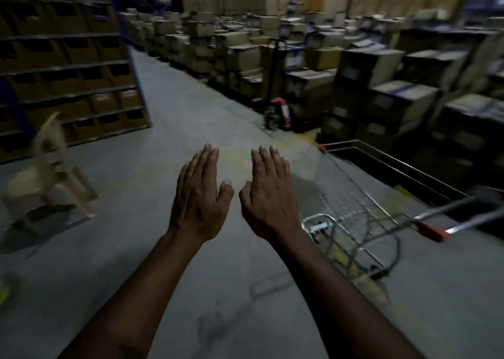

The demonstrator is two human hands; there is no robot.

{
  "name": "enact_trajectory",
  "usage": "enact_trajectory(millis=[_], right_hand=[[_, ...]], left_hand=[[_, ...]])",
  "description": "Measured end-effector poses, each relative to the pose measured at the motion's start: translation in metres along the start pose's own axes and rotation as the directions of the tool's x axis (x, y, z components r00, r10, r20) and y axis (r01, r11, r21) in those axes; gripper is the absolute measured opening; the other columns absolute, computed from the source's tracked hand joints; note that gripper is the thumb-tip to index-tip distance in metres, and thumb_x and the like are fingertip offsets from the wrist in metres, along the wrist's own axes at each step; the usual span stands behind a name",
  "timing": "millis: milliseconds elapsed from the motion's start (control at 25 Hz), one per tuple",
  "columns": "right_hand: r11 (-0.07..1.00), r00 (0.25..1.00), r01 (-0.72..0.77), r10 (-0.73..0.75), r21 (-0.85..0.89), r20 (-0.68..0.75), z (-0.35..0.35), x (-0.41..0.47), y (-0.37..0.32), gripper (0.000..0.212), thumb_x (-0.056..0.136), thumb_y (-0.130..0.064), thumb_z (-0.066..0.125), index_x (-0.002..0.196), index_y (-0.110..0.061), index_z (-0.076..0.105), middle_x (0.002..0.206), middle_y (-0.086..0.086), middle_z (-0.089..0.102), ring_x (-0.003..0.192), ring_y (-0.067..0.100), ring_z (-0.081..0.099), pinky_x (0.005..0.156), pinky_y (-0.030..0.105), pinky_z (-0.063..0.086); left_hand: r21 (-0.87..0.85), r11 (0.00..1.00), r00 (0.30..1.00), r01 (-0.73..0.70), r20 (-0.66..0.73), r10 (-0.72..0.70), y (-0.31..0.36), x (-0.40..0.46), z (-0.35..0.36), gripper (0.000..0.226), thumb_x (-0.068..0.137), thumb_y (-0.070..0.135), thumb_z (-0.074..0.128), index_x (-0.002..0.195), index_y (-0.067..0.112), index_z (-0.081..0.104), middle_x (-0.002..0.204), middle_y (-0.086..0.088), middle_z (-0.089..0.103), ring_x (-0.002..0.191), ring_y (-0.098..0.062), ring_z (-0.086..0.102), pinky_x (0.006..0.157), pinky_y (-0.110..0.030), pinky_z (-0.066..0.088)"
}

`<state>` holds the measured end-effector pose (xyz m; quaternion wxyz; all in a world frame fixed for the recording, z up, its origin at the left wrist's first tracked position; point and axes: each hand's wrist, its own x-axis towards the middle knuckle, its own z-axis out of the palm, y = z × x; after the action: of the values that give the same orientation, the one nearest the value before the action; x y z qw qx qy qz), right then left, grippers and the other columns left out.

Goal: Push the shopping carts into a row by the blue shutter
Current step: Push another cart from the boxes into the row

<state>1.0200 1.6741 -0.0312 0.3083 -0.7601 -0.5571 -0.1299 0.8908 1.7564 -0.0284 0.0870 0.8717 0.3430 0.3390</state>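
Note:
Both my hands are stretched out flat in front of me, palms down, holding nothing. My left hand and my right hand hover side by side above the grey floor, fingers straight and close together. A wire shopping cart with red corner caps and a red-tipped handle stands to the right of my right hand, apart from it. No blue shutter shows in this dim, blurred view.
A beige plastic chair stands at the left. Shelving with cardboard bins fills the left wall. Stacked cartons line the right side, with a red pallet jack at their edge. A grey concrete aisle runs ahead.

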Motion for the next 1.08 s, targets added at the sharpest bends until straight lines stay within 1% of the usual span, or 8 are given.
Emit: enact_trajectory(millis=[160,280,400,560,640,760,1000,1080], right_hand=[[0.976,0.985,-0.167,0.161,-0.136,-0.055,-0.041,-0.015,0.074,0.076,0.088,-0.04,0.024,0.155,-0.005,0.023,0.164,0.015,0.021,0.154,0.026,0.005,0.123,0.047,0.004],[0.936,0.954,-0.29,0.266,-0.198,-0.14,-0.072,-0.032,0.121,0.077,0.086,-0.041,0.021,0.155,-0.006,0.024,0.163,0.015,0.022,0.154,0.026,0.007,0.124,0.047,0.005],[0.893,0.917,-0.387,0.349,-0.229,-0.192,-0.094,-0.054,0.16,0.074,0.088,-0.039,0.022,0.154,-0.006,0.027,0.162,0.014,0.026,0.153,0.024,0.01,0.124,0.045,0.004],[0.867,0.894,-0.434,0.382,-0.245,-0.233,-0.119,-0.069,0.215,0.072,0.088,-0.038,0.025,0.153,-0.007,0.03,0.159,0.014,0.031,0.152,0.024,0.014,0.124,0.046,0.007],[0.868,0.889,-0.434,0.368,-0.243,-0.271,-0.136,-0.071,0.245,0.071,0.087,-0.036,0.027,0.151,-0.005,0.033,0.157,0.015,0.035,0.151,0.025,0.017,0.124,0.048,0.01],[0.884,0.898,-0.408,0.344,-0.229,-0.273,-0.165,-0.081,0.299,0.071,0.087,-0.036,0.027,0.151,-0.006,0.033,0.157,0.015,0.035,0.152,0.025,0.017,0.123,0.048,0.011],[0.912,0.939,-0.322,0.274,-0.252,-0.207,-0.234,-0.111,0.416,0.071,0.088,-0.036,0.026,0.152,-0.005,0.033,0.157,0.015,0.035,0.152,0.026,0.017,0.124,0.048,0.009],[0.917,0.946,-0.307,0.264,-0.253,-0.188,-0.252,-0.122,0.451,0.07,0.089,-0.037,0.027,0.152,-0.006,0.032,0.158,0.015,0.034,0.152,0.025,0.016,0.124,0.047,0.008]], left_hand=[[-0.185,0.972,0.982,-0.147,0.095,0.166,0.069,0.027,0.062,0.073,0.09,0.048,0.024,0.156,0.017,0.022,0.164,-0.002,0.016,0.151,-0.017,0.013,0.122,-0.039,0.01],[-0.272,0.93,0.95,-0.246,0.122,0.287,0.118,0.038,0.1,0.073,0.09,0.047,0.024,0.155,0.015,0.023,0.164,-0.005,0.019,0.15,-0.019,0.015,0.122,-0.037,0.009],[-0.328,0.895,0.92,-0.302,0.145,0.363,0.16,0.04,0.131,0.074,0.09,0.046,0.024,0.155,0.011,0.025,0.162,-0.009,0.022,0.149,-0.021,0.018,0.122,-0.038,0.01],[-0.351,0.868,0.895,-0.352,0.144,0.422,0.212,0.049,0.165,0.074,0.089,0.045,0.026,0.154,0.009,0.026,0.162,-0.01,0.023,0.149,-0.022,0.02,0.121,-0.044,0.016],[-0.355,0.862,0.893,-0.363,0.133,0.431,0.241,0.059,0.183,0.074,0.089,0.045,0.026,0.155,0.011,0.025,0.163,-0.009,0.022,0.15,-0.02,0.017,0.122,-0.043,0.015],[-0.347,0.871,0.903,-0.348,0.125,0.411,0.295,0.066,0.212,0.075,0.088,0.047,0.025,0.155,0.013,0.023,0.163,-0.007,0.02,0.15,-0.02,0.015,0.122,-0.041,0.012],[-0.327,0.907,0.941,-0.265,0.116,0.317,0.404,0.053,0.278,0.072,0.091,0.046,0.028,0.155,0.013,0.023,0.162,-0.008,0.022,0.149,-0.022,0.018,0.121,-0.047,0.017],[-0.329,0.916,0.949,-0.229,0.134,0.285,0.435,0.043,0.297,0.073,0.09,0.046,0.026,0.155,0.013,0.023,0.163,-0.008,0.021,0.15,-0.022,0.017,0.121,-0.046,0.017]])
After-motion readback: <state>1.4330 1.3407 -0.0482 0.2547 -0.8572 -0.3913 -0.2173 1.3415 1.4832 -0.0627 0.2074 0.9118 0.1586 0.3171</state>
